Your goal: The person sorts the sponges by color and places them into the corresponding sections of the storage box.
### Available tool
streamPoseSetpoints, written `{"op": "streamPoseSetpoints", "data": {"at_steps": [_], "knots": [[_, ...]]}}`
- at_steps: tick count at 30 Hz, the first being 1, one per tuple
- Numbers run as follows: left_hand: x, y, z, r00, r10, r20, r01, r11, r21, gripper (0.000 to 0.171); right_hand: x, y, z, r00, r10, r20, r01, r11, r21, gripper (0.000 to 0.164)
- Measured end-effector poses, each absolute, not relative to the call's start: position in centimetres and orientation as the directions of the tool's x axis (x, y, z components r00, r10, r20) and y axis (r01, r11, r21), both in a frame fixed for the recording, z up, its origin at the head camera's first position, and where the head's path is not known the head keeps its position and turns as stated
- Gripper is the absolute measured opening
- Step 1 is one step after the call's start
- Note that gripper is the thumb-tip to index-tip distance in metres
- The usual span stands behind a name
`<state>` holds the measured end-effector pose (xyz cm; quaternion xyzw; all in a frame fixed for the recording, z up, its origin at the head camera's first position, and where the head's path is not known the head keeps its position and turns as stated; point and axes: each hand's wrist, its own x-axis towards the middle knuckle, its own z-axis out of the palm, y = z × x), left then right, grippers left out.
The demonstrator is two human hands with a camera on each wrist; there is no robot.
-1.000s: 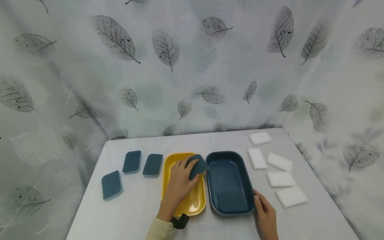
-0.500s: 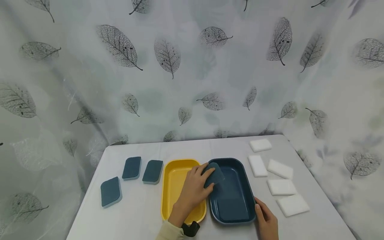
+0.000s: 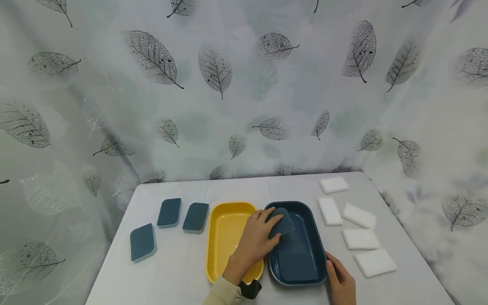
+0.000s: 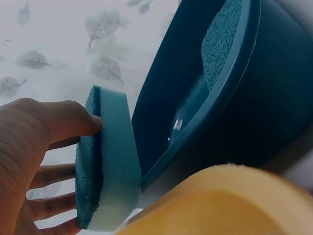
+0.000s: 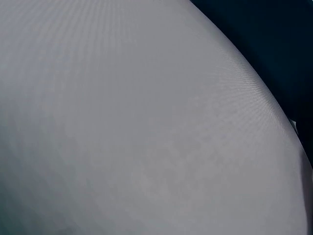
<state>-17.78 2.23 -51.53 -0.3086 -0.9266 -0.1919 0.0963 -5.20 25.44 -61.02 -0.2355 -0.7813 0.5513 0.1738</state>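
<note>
My left hand [image 3: 253, 239] pinches a dark teal scouring sponge [image 3: 285, 225] over the far left part of the navy blue tray [image 3: 302, 245]. In the left wrist view, that sponge [image 4: 118, 156] stands on edge, its thumb on the rough side and its pale foam layer facing the tray. Another scouring sponge [image 4: 222, 44] lies inside the tray, at its near end. With thumb and fingertips, my right hand [image 3: 341, 280] holds the tray's near right rim. The right wrist view shows mainly white cloth and a dark piece of the tray [image 5: 274, 44].
A yellow tray [image 3: 224, 239] stands left of the blue one, under my left forearm. Farther left lie three teal sponges [image 3: 196, 217]. Several white sponge blocks [image 3: 360, 239] are spread on the right. A leaf-print curtain [image 3: 244, 106] hangs behind the white table [image 3: 171, 271].
My left hand has carried the sponge rightward from above the yellow tray to over the blue tray. The right hand stays at the blue tray's rim. The head view has shifted slightly.
</note>
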Motion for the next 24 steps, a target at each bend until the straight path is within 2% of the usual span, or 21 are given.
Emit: {"op": "streamPoseSetpoints", "data": {"at_steps": [10, 17, 24], "knots": [[-18.3, 3.8, -51.5, -0.745, 0.577, 0.336, 0.662, 0.703, 0.259, 0.051, -5.3, 25.7, -61.2, -0.848, 0.53, -0.02, 0.203, 0.289, -0.935, 0.039], [-18.2, 4.9, -52.4, -0.741, 0.618, 0.263, 0.672, 0.687, 0.278, 0.054, -5.2, 25.5, -60.8, -0.843, 0.538, -0.022, 0.207, 0.286, -0.936, 0.039], [-18.3, 5.6, -53.3, -0.739, 0.634, 0.229, 0.674, 0.703, 0.228, 0.054, -5.1, 25.6, -60.7, -0.849, 0.528, -0.031, 0.214, 0.289, -0.933, 0.04]]}}
